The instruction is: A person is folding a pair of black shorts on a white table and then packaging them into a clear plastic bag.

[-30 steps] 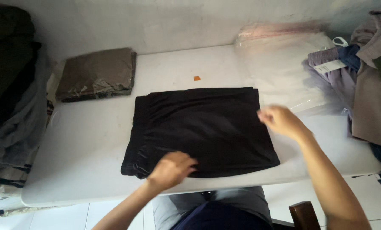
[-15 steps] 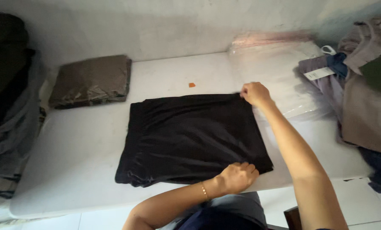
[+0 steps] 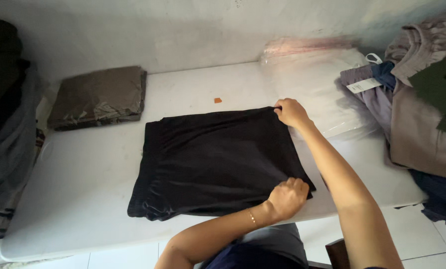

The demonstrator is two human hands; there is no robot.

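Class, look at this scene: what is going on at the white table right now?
A person works on a folded black garment lying flat on a white table. The right hand pinches its far right corner; the left hand grips its near right corner. A bagged brown garment lies at the far left, a stack of clear bags at the right.

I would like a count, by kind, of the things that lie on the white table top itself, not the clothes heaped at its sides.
Black folded garment, gripped by the left hand and the right hand: 1
Bagged brown garment: 1
Stack of clear plastic bags: 1
Small orange scrap: 1
Total: 4
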